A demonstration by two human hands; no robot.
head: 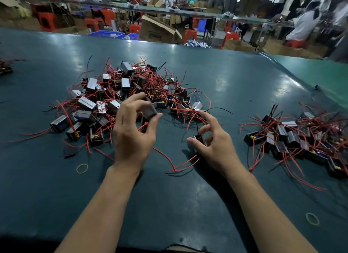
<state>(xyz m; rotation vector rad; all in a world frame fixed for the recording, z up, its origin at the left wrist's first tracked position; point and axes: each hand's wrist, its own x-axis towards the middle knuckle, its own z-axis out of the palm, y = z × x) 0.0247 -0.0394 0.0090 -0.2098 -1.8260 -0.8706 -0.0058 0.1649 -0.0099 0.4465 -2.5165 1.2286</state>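
A large pile of small black boxes with red wires (124, 94) lies on the dark green table (56, 177) ahead of me. My left hand (133, 132) pinches one dark box (150, 110) between thumb and fingers at the pile's near edge. My right hand (212, 143) holds a small black box (197, 139) between its thumb and curled fingers, low over the table. Red and black wires (180, 164) trail from that box onto the table.
A second heap of wired black boxes (301, 141) sits at the right. Yellow rubber bands lie at the near left (82, 168) and near right (312, 218). Beyond the table's far edge are cardboard boxes (158, 30), red stools, blue crates and seated people.
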